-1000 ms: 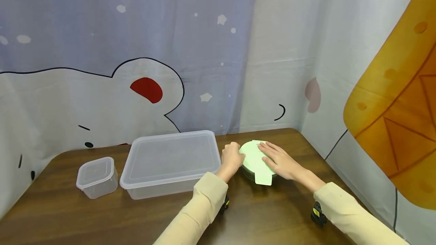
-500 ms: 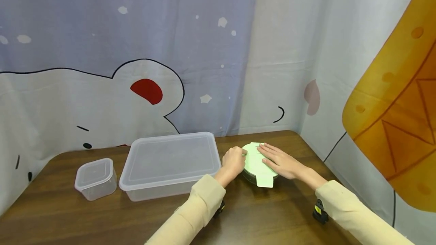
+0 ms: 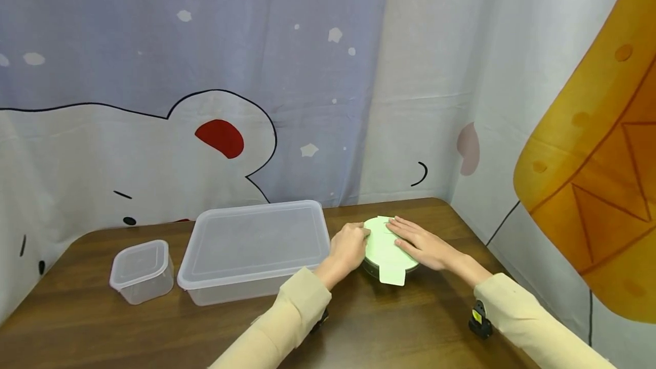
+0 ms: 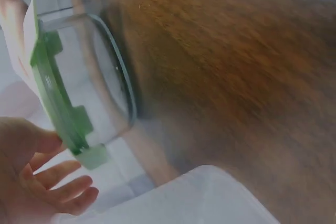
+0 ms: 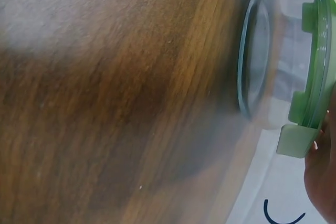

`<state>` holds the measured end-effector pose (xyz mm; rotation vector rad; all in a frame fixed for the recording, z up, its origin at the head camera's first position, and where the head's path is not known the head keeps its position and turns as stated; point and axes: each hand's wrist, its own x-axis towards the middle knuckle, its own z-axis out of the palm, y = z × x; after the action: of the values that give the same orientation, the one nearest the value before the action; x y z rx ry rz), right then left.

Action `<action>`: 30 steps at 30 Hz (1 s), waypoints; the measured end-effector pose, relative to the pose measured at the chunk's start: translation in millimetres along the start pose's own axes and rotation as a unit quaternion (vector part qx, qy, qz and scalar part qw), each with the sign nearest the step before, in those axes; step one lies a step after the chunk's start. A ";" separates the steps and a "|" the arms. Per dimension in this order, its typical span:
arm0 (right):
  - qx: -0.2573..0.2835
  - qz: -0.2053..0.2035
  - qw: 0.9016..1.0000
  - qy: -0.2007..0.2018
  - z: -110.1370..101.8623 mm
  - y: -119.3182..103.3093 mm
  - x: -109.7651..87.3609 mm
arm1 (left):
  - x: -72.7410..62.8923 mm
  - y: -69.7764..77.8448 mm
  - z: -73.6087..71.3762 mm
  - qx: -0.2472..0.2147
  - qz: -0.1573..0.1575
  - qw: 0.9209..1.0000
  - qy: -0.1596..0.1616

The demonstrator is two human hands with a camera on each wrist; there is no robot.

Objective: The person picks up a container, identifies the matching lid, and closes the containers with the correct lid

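A glass food container with a pale green snap-on lid stands on the right part of the table. Its flaps stick out at the front and back; the front flap points toward me. My left hand is at the lid's left edge, fingers curled. In the left wrist view its thumb meets the green rim, while the other fingers bend below, close to a side flap. My right hand lies flat over the lid's right half, fingers extended.
Left of the container is a large rectangular translucent box with its lid on. A small translucent lidded box stands farther left. A printed curtain hangs behind the wooden table.
The container has turned slightly, its front flap swinging a little left. My left hand has shifted slightly along the lid's edge, and the right hand stays flat on top.
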<state>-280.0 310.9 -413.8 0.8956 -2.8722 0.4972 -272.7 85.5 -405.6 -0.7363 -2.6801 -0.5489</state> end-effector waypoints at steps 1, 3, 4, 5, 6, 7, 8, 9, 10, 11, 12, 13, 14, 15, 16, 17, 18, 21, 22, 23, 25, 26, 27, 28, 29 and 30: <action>0.000 0.001 1.000 -0.001 -0.1 -0.3 0.0 | -1.9 2.3 -1.9 0.010 0.019 1.000 0.000; 0.000 0.003 1.000 -0.003 -0.6 -0.6 -0.1 | -5.2 8.1 -5.9 0.025 0.056 0.998 -0.005; 0.002 0.006 1.000 -0.006 -1.0 -0.7 -0.3 | -6.7 11.7 -8.5 0.031 0.073 0.997 -0.007; 0.003 0.007 1.000 -0.008 -1.5 -0.8 -0.5 | -7.8 15.2 -10.8 0.033 0.089 0.995 -0.010; 0.003 0.009 1.000 -0.009 -1.9 -0.6 -0.6 | -8.7 18.6 -12.9 0.036 0.101 0.994 -0.015; 0.002 0.010 1.000 -0.010 -2.2 -0.4 -0.6 | -9.7 21.4 -14.2 0.034 0.111 0.993 -0.020; 0.004 0.011 1.000 -0.011 -2.6 -0.1 -0.5 | -10.7 23.4 -14.9 0.030 0.119 0.992 -0.025; 0.005 0.014 1.000 -0.012 -2.9 0.3 -0.3 | -11.5 25.0 -15.2 0.027 0.126 0.991 -0.028; 0.005 0.013 1.000 -0.012 -2.8 0.6 0.0 | -12.5 26.1 -14.9 0.022 0.132 0.990 -0.032; 0.005 0.013 1.000 -0.012 -2.5 1.0 0.4 | -13.3 26.8 -14.1 0.016 0.136 0.990 -0.037; 0.004 0.012 1.000 -0.011 -2.2 1.4 0.7 | -14.2 27.3 -13.0 0.014 0.139 0.989 -0.040; 0.005 0.010 1.000 -0.010 -1.8 1.7 1.0 | -15.0 27.6 -11.9 0.013 0.143 0.989 -0.042; 0.006 0.009 1.000 -0.009 -1.4 2.0 1.4 | -15.7 27.6 -10.5 0.013 0.146 0.988 -0.042; 0.006 0.008 1.000 -0.009 -1.0 2.4 1.7 | -16.3 27.6 -9.4 0.014 0.148 0.988 -0.042; 0.006 0.008 1.000 -0.009 -0.5 2.6 2.1 | -16.8 27.4 -8.2 0.014 0.150 0.988 -0.042; 0.007 0.007 1.000 -0.009 -0.1 2.7 2.4 | -17.2 27.1 -7.4 0.016 0.152 0.987 -0.042; 0.008 0.006 1.000 -0.009 0.2 2.8 2.7 | -17.6 26.8 -6.7 0.018 0.154 0.987 -0.041; 0.010 0.006 1.000 -0.007 1.0 2.7 3.4 | -19.0 25.6 -5.1 0.024 0.158 0.986 -0.040; 0.009 0.006 1.000 -0.007 1.2 2.7 3.6 | -19.6 25.2 -4.8 0.029 0.159 0.986 -0.041; 0.010 0.006 1.000 -0.006 1.2 2.7 3.6 | -20.0 24.9 -4.5 0.034 0.159 0.986 -0.042; 0.010 0.006 1.000 -0.006 1.4 2.8 3.8 | -20.7 24.1 -4.0 0.041 0.158 0.986 -0.043; 0.010 0.005 1.000 -0.006 1.7 3.0 3.8 | -21.0 23.6 -3.9 0.043 0.157 0.986 -0.044; 0.010 0.005 1.000 -0.006 1.7 3.0 3.8 | -21.1 23.2 -3.7 0.047 0.156 0.986 -0.044; 0.011 0.004 1.000 -0.005 1.7 3.1 3.8 | -20.9 22.9 -3.1 0.048 0.154 0.986 -0.044; 0.013 0.003 1.000 -0.004 1.5 3.1 3.6 | -20.7 22.6 -2.5 0.047 0.153 0.986 -0.045; 0.014 0.002 1.000 -0.003 1.5 3.1 3.4 | -20.5 22.3 -1.9 0.046 0.153 0.986 -0.045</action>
<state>-284.6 311.0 -415.4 0.8962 -2.8806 0.5368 -243.5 93.8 -405.6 -1.1423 -2.5806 -0.3176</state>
